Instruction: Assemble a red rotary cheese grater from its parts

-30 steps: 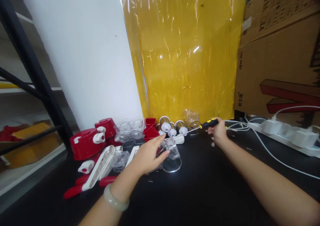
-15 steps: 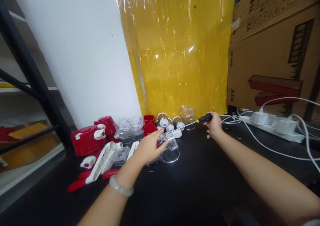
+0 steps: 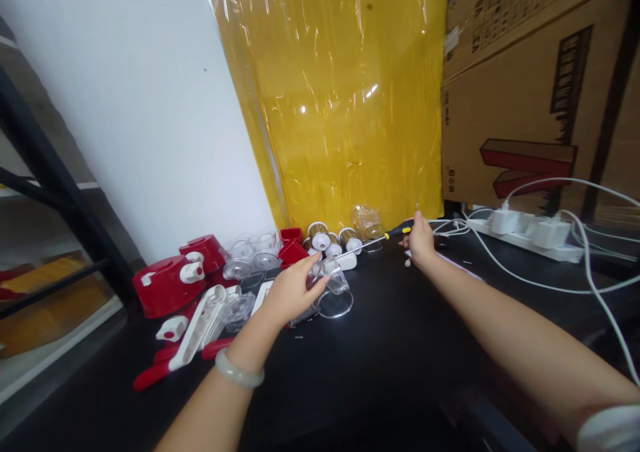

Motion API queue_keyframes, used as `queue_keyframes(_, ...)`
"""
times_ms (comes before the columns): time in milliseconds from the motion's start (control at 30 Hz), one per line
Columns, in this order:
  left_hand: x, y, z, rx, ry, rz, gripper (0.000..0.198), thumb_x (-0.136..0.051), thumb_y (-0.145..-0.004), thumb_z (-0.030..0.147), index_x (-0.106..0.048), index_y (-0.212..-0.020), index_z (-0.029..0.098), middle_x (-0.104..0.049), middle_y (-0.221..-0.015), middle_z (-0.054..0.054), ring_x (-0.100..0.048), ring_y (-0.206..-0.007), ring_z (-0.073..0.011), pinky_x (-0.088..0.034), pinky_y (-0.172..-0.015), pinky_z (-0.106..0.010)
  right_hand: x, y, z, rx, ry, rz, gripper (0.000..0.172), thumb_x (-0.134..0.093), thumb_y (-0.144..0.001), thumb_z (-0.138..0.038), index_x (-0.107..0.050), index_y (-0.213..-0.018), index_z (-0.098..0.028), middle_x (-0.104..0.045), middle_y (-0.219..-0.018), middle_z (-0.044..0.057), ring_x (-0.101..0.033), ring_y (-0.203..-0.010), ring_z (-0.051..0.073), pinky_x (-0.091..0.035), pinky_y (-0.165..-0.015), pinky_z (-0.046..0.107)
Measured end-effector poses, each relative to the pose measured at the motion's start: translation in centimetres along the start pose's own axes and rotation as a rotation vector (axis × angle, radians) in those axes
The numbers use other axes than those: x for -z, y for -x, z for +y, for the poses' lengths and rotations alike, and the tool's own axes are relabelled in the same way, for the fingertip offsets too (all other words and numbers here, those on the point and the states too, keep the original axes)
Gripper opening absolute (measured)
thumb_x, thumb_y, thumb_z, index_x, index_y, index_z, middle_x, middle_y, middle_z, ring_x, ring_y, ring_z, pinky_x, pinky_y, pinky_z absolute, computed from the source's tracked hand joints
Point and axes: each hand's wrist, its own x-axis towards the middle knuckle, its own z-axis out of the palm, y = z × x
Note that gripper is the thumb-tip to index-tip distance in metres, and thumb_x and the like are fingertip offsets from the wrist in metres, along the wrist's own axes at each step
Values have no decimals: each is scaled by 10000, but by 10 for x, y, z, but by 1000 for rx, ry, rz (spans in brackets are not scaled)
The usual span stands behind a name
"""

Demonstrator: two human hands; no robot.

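Observation:
My left hand [image 3: 290, 293] is closed around a clear plastic funnel-shaped part [image 3: 334, 290] that rests on the black table [image 3: 400, 345]. A pale bangle sits on that wrist. Farther back, my right hand [image 3: 419, 241] grips the black and yellow handle of a screwdriver [image 3: 377, 239], whose thin shaft points left toward the clear part. Small metal drums with white ends [image 3: 330, 239] lie just behind the two hands, against the yellow sheet.
Red and white plastic housings [image 3: 173, 282], clear cups [image 3: 250, 255] and white handles [image 3: 200, 329] are piled at the left. A yellow plastic sheet [image 3: 340, 99] and a cardboard box [image 3: 530, 99] stand behind. A white power strip [image 3: 525, 229] with cables lies at the right. Black shelving stands far left.
The view has swung to the right and down a little. My right hand with the screwdriver has drawn slightly farther back. My left hand keeps its hold on the clear part.

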Motion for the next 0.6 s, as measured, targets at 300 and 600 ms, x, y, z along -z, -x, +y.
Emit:
queue_keyframes(300,-1,-1,-2,-20,-10,0,586,-508,-962,504,-510,-1440,166,-595,-1429,-145,-581,-1307,-296,-467,-1104,-483,-3,-1,-10,-108,-12,35,80,-449,-849,-231,-528,-864,-240,-532,-538,-71,-499,-367,121,-435,-392,228)
queue_keyframes(600,-1,-2,-2,-20,-13,-2,580,-514,-958,501,-513,-1436,172,-600,-1422,-146,-587,-1298,-299,-467,-1098,-483,-2,-1,-5,-90,53,1,217,-608,-880,-427,-502,-840,-242,-440,-468,-98,-427,-343,102,-437,-367,222)
